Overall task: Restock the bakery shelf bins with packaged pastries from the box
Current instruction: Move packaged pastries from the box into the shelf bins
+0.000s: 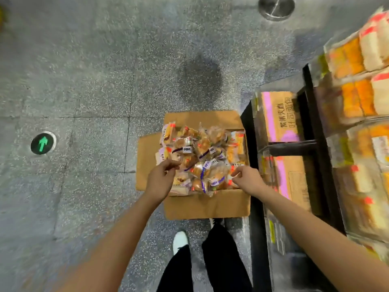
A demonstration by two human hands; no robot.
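**A:** From the head camera, where's the stock?

**B:** The cardboard box [207, 204] sits open on the speckled grey floor [84, 81], flaps folded out, heaped with packaged pastries [202, 157]. It lies just beside the black shelf unit [250, 144] on the right.

**A:** And the hands?

**B:** Both reach down into the heap. The left hand [161, 178] has its fingers curled, tips drawn together on a packet at the pile's left edge. The right hand [247, 178] has its fingertips bunched at a packet on the right edge; blur hides whether it truly grips.

**A:** What's around?

**B:** The clear shelf bins [357, 70] hold orange and white wrapped cakes. Lower in the shelf sit cartons with pink stripes [280, 116]. A green arrow marker [43, 143] is set in the floor, well left. A round metal floor plate [275, 7] lies at the top. The person's dark trousers and a white shoe [180, 241] stand just behind the box.
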